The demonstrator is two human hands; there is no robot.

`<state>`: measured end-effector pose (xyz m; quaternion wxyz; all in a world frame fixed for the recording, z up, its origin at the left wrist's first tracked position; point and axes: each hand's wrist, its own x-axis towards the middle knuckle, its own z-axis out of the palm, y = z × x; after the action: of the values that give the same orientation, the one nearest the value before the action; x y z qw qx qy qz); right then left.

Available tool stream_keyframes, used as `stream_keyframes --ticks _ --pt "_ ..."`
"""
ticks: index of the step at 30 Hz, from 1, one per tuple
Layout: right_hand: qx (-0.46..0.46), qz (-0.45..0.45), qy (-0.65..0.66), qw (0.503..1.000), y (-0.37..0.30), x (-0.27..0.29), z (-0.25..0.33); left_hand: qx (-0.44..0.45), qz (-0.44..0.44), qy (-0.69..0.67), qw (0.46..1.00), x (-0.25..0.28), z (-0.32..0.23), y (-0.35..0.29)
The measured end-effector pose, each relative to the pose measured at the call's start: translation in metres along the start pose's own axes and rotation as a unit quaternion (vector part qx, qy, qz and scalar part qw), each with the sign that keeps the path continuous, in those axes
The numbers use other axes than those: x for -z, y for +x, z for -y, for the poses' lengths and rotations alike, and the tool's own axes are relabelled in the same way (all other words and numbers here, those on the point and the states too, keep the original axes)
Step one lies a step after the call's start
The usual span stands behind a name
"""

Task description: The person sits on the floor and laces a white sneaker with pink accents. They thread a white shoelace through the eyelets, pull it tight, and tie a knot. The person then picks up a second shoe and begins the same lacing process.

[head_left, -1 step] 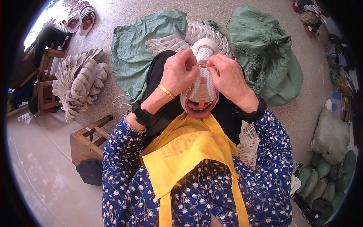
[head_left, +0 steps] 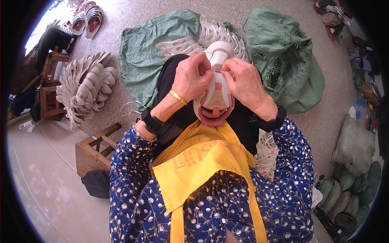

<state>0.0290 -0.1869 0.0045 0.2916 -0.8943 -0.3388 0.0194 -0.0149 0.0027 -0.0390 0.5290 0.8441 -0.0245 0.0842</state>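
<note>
A white mesh shoe upper (head_left: 216, 98) with pink trim lies over my lap, its pink-lined opening toward me and its rounded white toe pointing away. My left hand (head_left: 192, 79) bends over the left side of the tongue, thumb and fingertips pinched together. On the opposite side, my right hand (head_left: 245, 86) is pinched in the same way, close to a short reddish strip that crosses the shoe. What lies between the fingertips of either hand is too small or hidden to name. A yellow apron (head_left: 194, 174) spreads just below the shoe's opening.
White shoe parts (head_left: 225, 34) are stacked beyond my knees, between a green woven sheet (head_left: 139, 56) and a green sack (head_left: 291, 81). Another pile of shoe parts (head_left: 86, 87) stands on the left floor, near a wooden stool (head_left: 93, 154). Rolled green bundles (head_left: 344, 194) lie at right.
</note>
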Motion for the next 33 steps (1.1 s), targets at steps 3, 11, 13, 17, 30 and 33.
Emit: stream_keyframes --ticks 3,11,13,17,30,33 --pt "-0.004 0.001 -0.016 1.0 -0.001 -0.004 0.001 0.008 -0.002 -0.017 1.0 -0.001 0.001 -0.001" --pt "0.046 0.025 -0.061 0.997 0.002 -0.001 0.0 0.013 0.003 -0.036 0.999 -0.003 0.006 -0.002" --pt "0.076 0.03 -0.116 0.99 0.004 -0.003 0.002 0.008 0.007 -0.033 0.999 -0.002 0.003 -0.001" --pt "0.12 0.037 -0.186 0.974 0.006 -0.014 -0.007 0.011 0.016 -0.047 0.999 -0.002 0.001 0.0" --pt "0.076 -0.011 -0.062 0.995 0.001 -0.014 -0.014 -0.075 0.024 0.01 0.997 -0.011 0.008 0.009" --pt "0.065 -0.013 -0.053 0.996 0.0 -0.013 -0.015 -0.111 0.019 0.029 0.993 -0.015 0.017 0.013"
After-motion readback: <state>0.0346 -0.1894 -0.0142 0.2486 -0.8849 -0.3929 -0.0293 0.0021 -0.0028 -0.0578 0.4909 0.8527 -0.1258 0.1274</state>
